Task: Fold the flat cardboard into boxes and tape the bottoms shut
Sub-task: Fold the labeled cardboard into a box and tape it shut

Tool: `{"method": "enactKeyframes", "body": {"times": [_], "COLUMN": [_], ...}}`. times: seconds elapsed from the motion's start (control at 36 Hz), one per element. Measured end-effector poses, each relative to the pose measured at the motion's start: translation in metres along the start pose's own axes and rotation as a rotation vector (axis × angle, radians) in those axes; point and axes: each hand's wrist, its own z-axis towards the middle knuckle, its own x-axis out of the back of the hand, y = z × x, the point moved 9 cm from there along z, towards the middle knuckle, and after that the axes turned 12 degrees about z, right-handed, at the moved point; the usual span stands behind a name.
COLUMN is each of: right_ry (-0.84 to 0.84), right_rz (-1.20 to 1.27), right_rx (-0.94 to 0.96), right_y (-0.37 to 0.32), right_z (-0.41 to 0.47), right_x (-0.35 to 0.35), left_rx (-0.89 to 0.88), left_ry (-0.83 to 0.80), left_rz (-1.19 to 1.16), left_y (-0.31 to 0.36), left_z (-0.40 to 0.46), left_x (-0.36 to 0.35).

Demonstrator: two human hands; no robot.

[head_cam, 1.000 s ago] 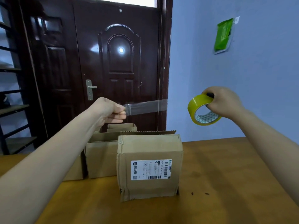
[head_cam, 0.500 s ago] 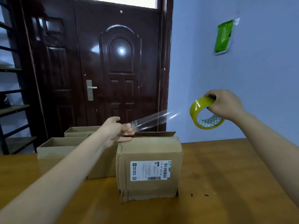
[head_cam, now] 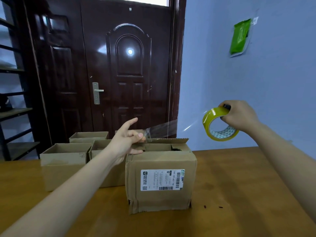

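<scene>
Head view: our left hand [head_cam: 127, 141] pinches tape [head_cam: 160, 130], right hand [head_cam: 239, 115] grips roll [head_cam: 219, 124]; next, press tape onto box [head_cam: 160, 178] seam.

Clear tape strip [head_cam: 161, 130] between left hand [head_cam: 125, 142] and right hand's [head_cam: 239, 116] yellow roll [head_cam: 219, 124] — perhaps taut — above labelled box [head_cam: 160, 178].

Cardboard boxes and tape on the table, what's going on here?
A person is taping a box. The right hand grips a yellow tape roll in the air, while the left hand pinches the free end of a clear tape strip pulled from it, just above the labelled box. That box's flaps are not yet taped. Several open boxes stand behind it on the wooden table.
</scene>
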Motion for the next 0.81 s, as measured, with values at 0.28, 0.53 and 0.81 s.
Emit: {"method": "enactKeyframes", "body": {"times": [0.28, 0.53, 0.81], "right_ry": [-0.009, -0.024, -0.044], "right_rz": [0.001, 0.008, 0.015], "right_rx": [-0.015, -0.026, -0.029], "right_y": [0.003, 0.002, 0.002], "right_z": [-0.003, -0.002, -0.002], "right_x": [-0.004, -0.007, -0.015], "left_rx": [-0.138, -0.121, -0.034], "left_ry": [0.009, 0.099, 0.127], "left_rz": [0.015, 0.096, 0.325], "left_y": [0.002, 0.000, -0.003], "left_z": [-0.007, -0.004, -0.005], "left_x": [-0.001, 0.001, -0.004]}}
